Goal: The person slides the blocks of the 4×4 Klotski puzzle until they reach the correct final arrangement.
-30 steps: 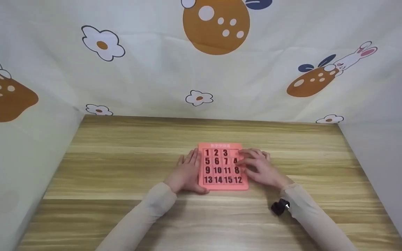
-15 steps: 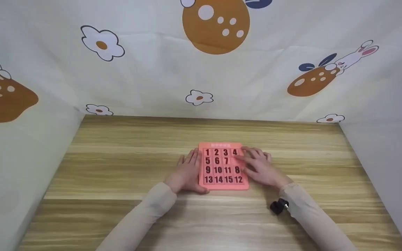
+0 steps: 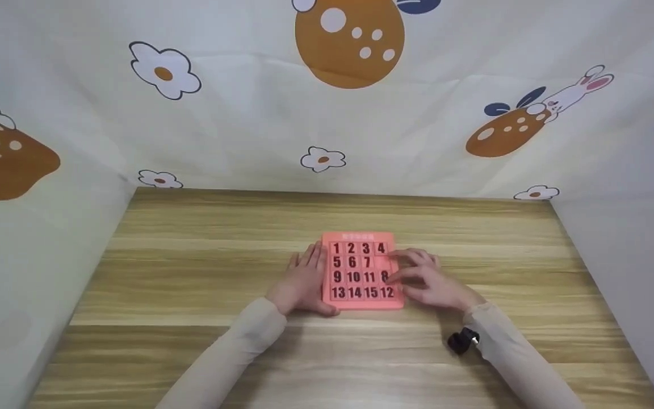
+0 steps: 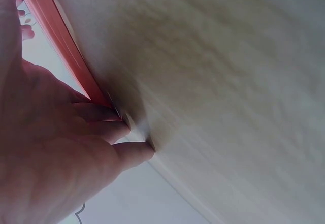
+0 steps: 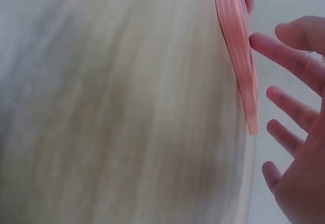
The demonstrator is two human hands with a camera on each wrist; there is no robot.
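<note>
A pink number sliding puzzle lies flat on the table, its black-numbered tiles set in rows. The right end of its second row, beside the 7, has no tile. Along the left edge my left hand rests with straight fingers, the thumb at the lower corner. From the right, my right hand reaches over the frame, and its index fingertip touches the 8 tile. Its other fingers are spread loosely, as the right wrist view shows beside the puzzle's side wall.
The wood-grain table extends around the puzzle. Pale cloth walls with printed flowers and rabbits enclose its back and sides. A small black device sits at the right sleeve's cuff.
The 4 tile has slid up to the top row, leaving a gap below it. My right index finger has since moved down to the 8 tile. The left hand has stayed put.
</note>
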